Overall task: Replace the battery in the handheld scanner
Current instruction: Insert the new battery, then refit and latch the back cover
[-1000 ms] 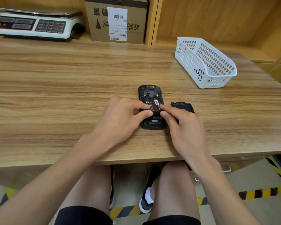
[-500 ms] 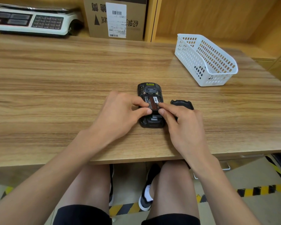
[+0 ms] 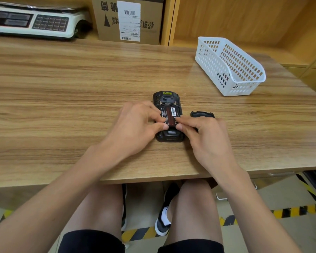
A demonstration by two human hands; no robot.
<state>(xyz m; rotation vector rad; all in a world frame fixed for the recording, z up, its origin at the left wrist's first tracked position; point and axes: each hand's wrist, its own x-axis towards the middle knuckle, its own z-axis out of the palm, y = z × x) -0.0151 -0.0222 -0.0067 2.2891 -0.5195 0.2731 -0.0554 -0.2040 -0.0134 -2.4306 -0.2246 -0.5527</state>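
Observation:
A black handheld scanner [image 3: 166,99] lies face down on the wooden table [image 3: 62,99], its back open. A dark red battery [image 3: 171,115] with a white barcode label sits in the open compartment. My left hand [image 3: 137,128] holds the battery's left edge between index finger and thumb. My right hand [image 3: 202,139] pinches its right edge the same way. The black battery cover [image 3: 202,114] lies on the table just right of the scanner, partly hidden behind my right hand.
A white slotted plastic basket [image 3: 230,68] stands at the back right with something dark inside. A weighing scale [image 3: 33,21] and a cardboard box [image 3: 130,19] stand at the back left. The table's front edge runs just below my wrists.
Both hands stay on the battery; the fingertips have shifted slightly along its edges. The scanner and cover have not moved on the table.

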